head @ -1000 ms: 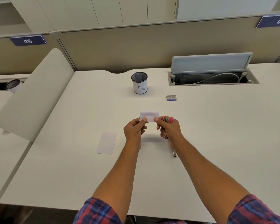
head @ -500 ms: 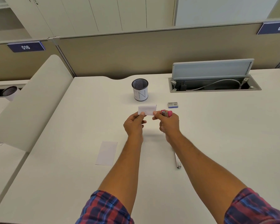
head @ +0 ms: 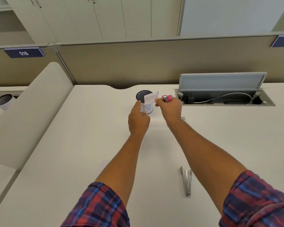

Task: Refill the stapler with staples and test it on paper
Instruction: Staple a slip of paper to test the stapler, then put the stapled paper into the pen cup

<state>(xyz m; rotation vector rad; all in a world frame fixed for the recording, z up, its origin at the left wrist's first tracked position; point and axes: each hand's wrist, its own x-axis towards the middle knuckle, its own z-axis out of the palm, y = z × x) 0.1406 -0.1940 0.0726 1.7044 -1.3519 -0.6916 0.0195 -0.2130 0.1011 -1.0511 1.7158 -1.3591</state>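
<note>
Paper slip (head: 152,97) (and stapler (head: 167,98)) in right hand (head: 170,108)

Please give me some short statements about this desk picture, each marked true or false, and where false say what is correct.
1. The right hand holds a pink stapler. True.
2. The small paper slip lies flat on the desk. False: it is held up in the air at the right hand's fingertips, in front of the mesh pen cup.
3. A metal tool lies on the desk near the right forearm. True.
4. The mesh pen cup is lying on its side. False: it stands upright.
5. The lid of the cable box is closed. False: it is raised and a cable shows inside.
</note>
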